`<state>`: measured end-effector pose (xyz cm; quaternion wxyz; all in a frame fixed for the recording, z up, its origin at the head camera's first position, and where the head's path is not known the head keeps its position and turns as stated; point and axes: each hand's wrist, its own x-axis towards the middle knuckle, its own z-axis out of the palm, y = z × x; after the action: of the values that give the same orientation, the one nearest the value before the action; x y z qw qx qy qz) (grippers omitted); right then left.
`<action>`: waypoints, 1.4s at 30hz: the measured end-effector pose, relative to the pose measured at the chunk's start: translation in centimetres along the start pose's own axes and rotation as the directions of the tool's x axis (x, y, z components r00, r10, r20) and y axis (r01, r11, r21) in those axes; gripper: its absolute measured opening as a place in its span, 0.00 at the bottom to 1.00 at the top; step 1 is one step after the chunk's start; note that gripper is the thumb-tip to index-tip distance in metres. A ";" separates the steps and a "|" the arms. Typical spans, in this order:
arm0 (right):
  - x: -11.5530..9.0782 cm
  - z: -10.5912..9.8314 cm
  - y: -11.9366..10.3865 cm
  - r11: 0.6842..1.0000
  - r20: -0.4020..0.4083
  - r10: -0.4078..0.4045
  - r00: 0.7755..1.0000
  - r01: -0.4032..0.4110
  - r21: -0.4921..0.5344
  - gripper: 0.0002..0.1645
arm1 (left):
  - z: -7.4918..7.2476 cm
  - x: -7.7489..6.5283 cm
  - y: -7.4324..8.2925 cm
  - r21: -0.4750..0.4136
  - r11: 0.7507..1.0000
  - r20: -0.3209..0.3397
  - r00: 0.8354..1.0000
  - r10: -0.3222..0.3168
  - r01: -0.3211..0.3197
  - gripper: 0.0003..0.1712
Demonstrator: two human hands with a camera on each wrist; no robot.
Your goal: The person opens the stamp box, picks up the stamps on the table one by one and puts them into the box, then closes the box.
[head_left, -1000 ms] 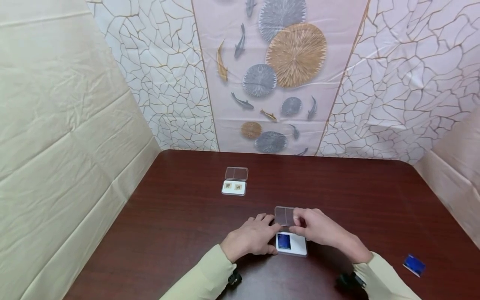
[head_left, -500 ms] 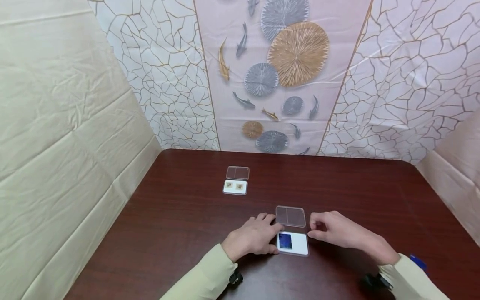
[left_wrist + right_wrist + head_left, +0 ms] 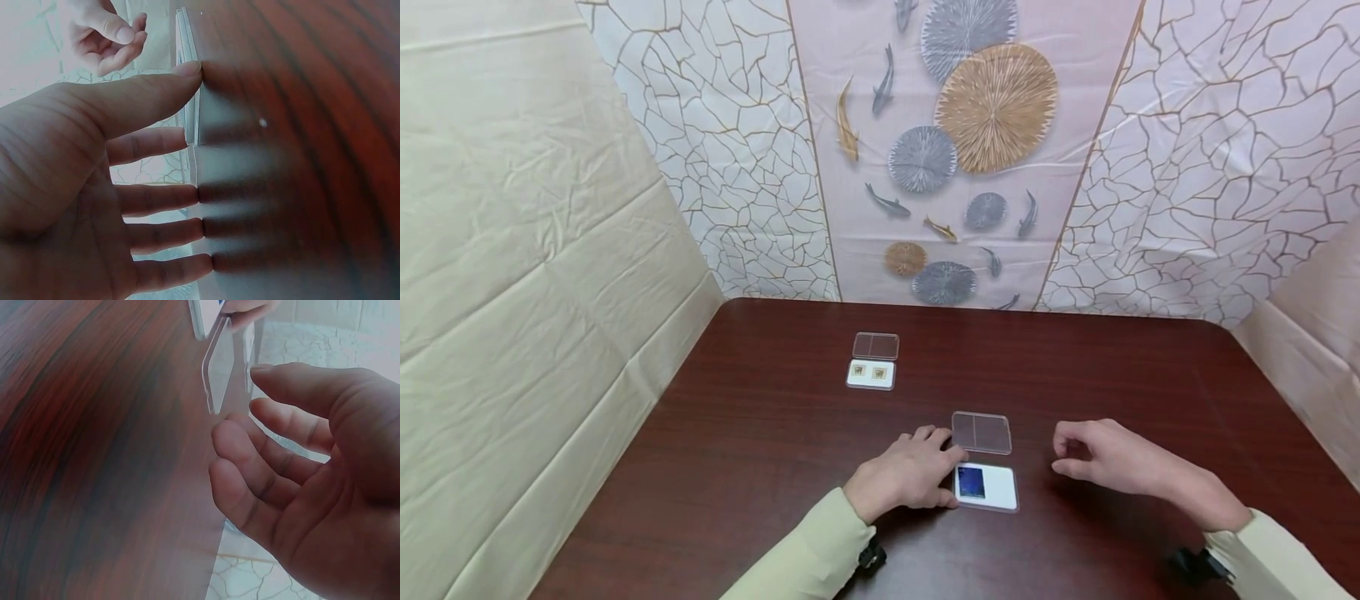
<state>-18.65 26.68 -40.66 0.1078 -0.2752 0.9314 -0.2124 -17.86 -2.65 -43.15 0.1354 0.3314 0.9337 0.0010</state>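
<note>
A shallow white-lined case (image 3: 1000, 487) lies on the table with a dark blue square piece (image 3: 971, 482) in its left half. Just behind it lies its clear plastic lid (image 3: 982, 433), flat. My left hand (image 3: 908, 471) rests at the case's left side, thumb and index finger touching its edge. In the left wrist view the fingers (image 3: 159, 199) are straight, their tips on the table. To the right of the case my right hand (image 3: 1112, 457) hovers above the table, fingers loosely curled. Nothing sits between its thumb and fingers (image 3: 237, 440) in the right wrist view.
Farther back, a smaller white case (image 3: 871, 383) holds two small beige pieces, its clear lid (image 3: 876, 346) lying behind it. The dark wood table (image 3: 760, 450) reaches a patterned backdrop (image 3: 760, 167). A pale cloth (image 3: 535, 250) hangs at the left.
My right hand has moved right, away from the case and lid. Its sleeve now hides the blue piece that lay at the table's right. My left hand stays in place.
</note>
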 end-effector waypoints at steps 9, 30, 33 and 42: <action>-1.6 -0.7 1.5 1.000 -0.006 0.017 1.000 -0.017 -0.024 0.11 | 0.1 0.0 -0.1 0.002 1.000 -0.003 1.000 0.001 -0.001 0.32; -5.6 -2.2 5.7 0.993 0.059 0.109 0.992 -0.106 -0.050 0.11 | 0.0 0.1 0.0 0.002 1.000 -0.006 1.000 -0.001 0.001 0.33; -6.2 -2.3 6.2 0.992 0.061 0.117 0.991 -0.113 -0.055 0.12 | 0.0 0.1 0.0 -0.002 1.000 -0.007 1.000 -0.002 0.002 0.33; -7.9 -3.1 8.2 0.990 0.148 0.139 0.979 -0.137 -0.024 0.13 | 0.1 0.0 -0.1 -0.006 1.000 -0.009 1.000 -0.004 0.004 0.32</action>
<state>-16.94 38.37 -40.96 0.1900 -0.2256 0.9390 -0.1771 -17.93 -2.69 -43.23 0.1325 0.3290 0.9350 0.0052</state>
